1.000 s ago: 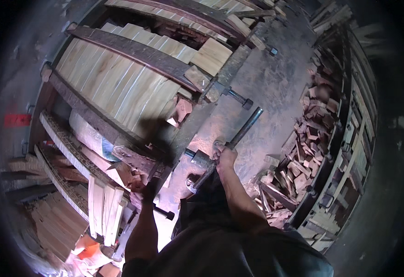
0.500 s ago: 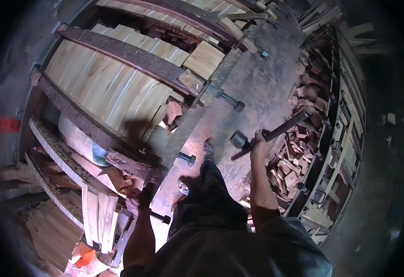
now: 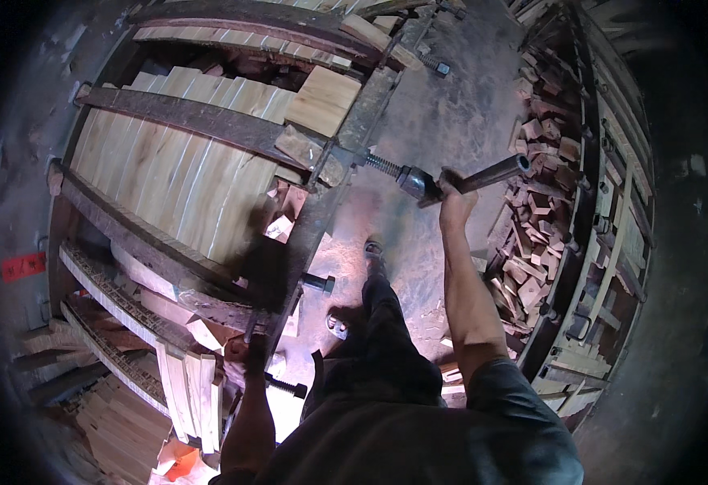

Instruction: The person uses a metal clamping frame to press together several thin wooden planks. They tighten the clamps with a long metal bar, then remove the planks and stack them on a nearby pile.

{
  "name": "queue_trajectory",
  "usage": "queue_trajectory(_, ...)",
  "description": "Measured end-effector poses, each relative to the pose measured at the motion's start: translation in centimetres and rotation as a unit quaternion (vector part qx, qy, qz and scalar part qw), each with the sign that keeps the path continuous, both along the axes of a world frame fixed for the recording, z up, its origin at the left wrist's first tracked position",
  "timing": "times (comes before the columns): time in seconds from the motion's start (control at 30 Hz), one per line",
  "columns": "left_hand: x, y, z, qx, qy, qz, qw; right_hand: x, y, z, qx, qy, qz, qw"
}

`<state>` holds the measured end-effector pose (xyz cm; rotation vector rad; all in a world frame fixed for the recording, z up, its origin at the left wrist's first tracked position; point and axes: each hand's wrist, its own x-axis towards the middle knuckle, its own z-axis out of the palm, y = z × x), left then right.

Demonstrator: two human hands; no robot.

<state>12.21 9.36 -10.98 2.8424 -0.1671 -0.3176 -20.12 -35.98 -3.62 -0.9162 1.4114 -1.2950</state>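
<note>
My right hand (image 3: 455,202) is closed round the handle of a heavy dark socket wrench (image 3: 495,174), whose far end is a hollow tube. The socket sits at the outer end of a threaded clamp screw (image 3: 384,166) and covers its head. That screw sticks out from the side of a metal clamp frame. Low on the left, my left hand (image 3: 243,356) is closed in shadow near the frame's edge. A short dark bar rises from it, but what it grips is hard to make out. Glued wooden boards (image 3: 176,174) lie side by side under the frame's dark crossbars (image 3: 184,109).
More bolts (image 3: 319,283) jut from the frame's edge toward my legs. Wood offcuts (image 3: 536,234) are heaped along a dark rail on the right. A square wooden block (image 3: 324,101) lies on the boards. Upright strips (image 3: 188,392) lean at lower left.
My right hand has moved up and forward with the socket wrench. The socket, apart from the screw before, is now on its head. My left hand stays low by the frame.
</note>
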Motion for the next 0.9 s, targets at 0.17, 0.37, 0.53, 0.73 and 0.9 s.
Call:
queue_trajectory(0.17, 0.3, 0.4, 0.0, -0.005, 0.007, -0.001, 1.0, -2.1, -1.9, -0.8, 0.001, -0.006, 0.071, 0.997)
queue_trajectory(0.37, -0.3, 1.3, 0.3, -0.008, 0.014, 0.02, 1.0, -1.2, -4.5, 12.5, -0.219, 0.147, -0.036, 0.964)
queue_trajectory(0.53, -0.6, 0.1, 1.5, -0.007, 0.008, 0.014, 1.0, -1.6, -12.6, 13.6, -0.37, 0.333, -0.066, 0.865)
queue_trajectory(0.73, -0.6, 0.3, 1.8, -0.005, 0.001, 0.023, 1.0, -1.2, -14.9, 13.1, -0.349, 0.408, -0.108, 0.837)
queue_trajectory(0.9, -1.1, -0.3, 1.7, -0.009, -0.014, 0.028, 0.999, -1.2, -18.2, 12.1, -0.278, 0.457, -0.111, 0.837)
